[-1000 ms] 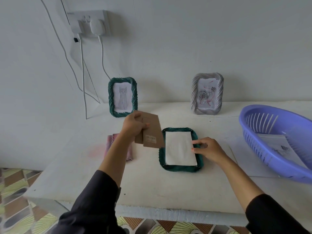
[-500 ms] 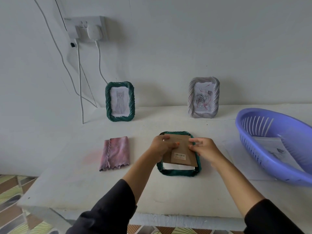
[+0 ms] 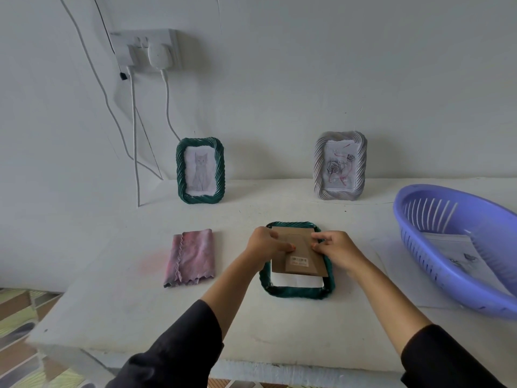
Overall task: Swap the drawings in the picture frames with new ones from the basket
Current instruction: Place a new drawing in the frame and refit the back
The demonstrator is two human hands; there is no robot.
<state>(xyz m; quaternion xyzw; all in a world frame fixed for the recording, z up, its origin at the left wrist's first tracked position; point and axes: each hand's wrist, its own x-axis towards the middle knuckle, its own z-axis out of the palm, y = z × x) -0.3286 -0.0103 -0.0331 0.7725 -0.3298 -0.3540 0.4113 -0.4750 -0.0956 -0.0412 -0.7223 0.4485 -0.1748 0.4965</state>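
Comparing with a second ago: no longer holding the backing board (image 3: 298, 256) up to the left in the left hand (image 3: 265, 243); now laying it down inside the face-down green frame (image 3: 296, 294), over the white sheet (image 3: 296, 282), leaving a strip of sheet showing at the near end.

Working with both hands close together on the board. Pressing the left fingers (image 3: 285, 247) flat across its left part. Bending the fingertips of the right hand (image 3: 337, 247) onto its right edge; unable to tell pinch from push.

Resting all of this mid-table (image 3: 126, 309). Leaving the pink cloth (image 3: 191, 257) untouched, well left of the frame. Keeping the purple basket (image 3: 419, 242) at far right, holding at least one more drawing (image 3: 458, 254) and overlapping a loose sheet (image 3: 391, 264).

Seeing two more frames upright by the wall: cat frame (image 3: 180, 169) back left, grey frame (image 3: 319, 166) with a rose sketch back right. Ignoring the wall socket (image 3: 145, 49) and its cables.

Judging the step: closing up the back of this frame, probably over a fresh sheet.

Expecting next: sliding the board toward the near end until seated square in the recess and covering that strip, pressing evenly to avoid creasing the paper. Not seeing any tabs or clips, so not guessing at fastening. Then flipping it and standing it up.
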